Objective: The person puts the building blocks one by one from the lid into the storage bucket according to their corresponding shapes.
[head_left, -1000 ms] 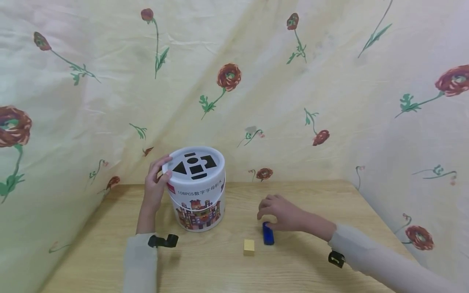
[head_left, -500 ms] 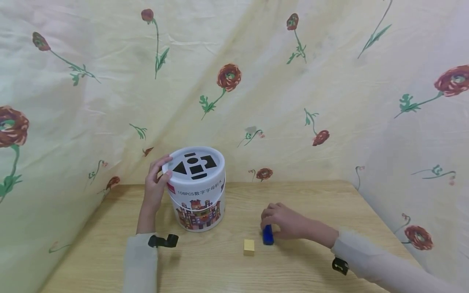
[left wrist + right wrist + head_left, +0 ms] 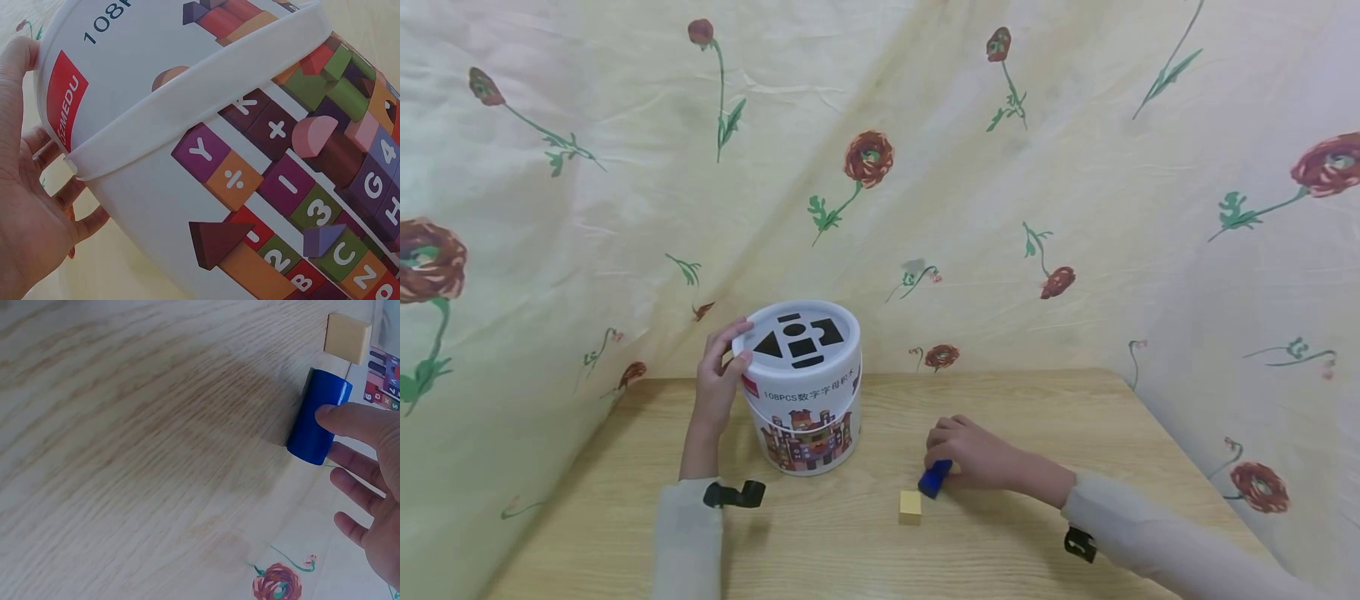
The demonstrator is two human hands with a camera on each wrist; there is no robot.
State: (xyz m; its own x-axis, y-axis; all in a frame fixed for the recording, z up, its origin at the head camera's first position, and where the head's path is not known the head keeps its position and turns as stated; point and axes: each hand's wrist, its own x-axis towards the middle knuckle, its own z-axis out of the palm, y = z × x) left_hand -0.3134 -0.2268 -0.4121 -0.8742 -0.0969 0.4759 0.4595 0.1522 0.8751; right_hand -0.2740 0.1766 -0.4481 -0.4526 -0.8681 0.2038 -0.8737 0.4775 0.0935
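My left hand [image 3: 715, 367] holds the side of a white lidded bucket [image 3: 812, 417] at its top rim. In the left wrist view its thumb lies near the rim and its fingers reach round the bucket wall [image 3: 134, 215], below the handle strap's end. A blue half-round block [image 3: 935, 479] is pinched by my right hand [image 3: 973, 454]. In the right wrist view the thumb presses on the curved face of the blue block [image 3: 306, 437], while the other fingers spread out behind. Close to it on the table sits a small plain wooden block [image 3: 910, 507].
Dark shaped holes, among them a triangle [image 3: 767, 344] and a circle, are cut in the bucket lid. Flower-printed cloth [image 3: 925, 208] hangs behind and beside the wooden table [image 3: 820, 550]. Each wrist wears a black strap with a small camera mount [image 3: 745, 493].
My right hand has lowered onto the blue block, taken hold of it, and turned and shifted it left toward the wooden block. The left hand and bucket stay in place.
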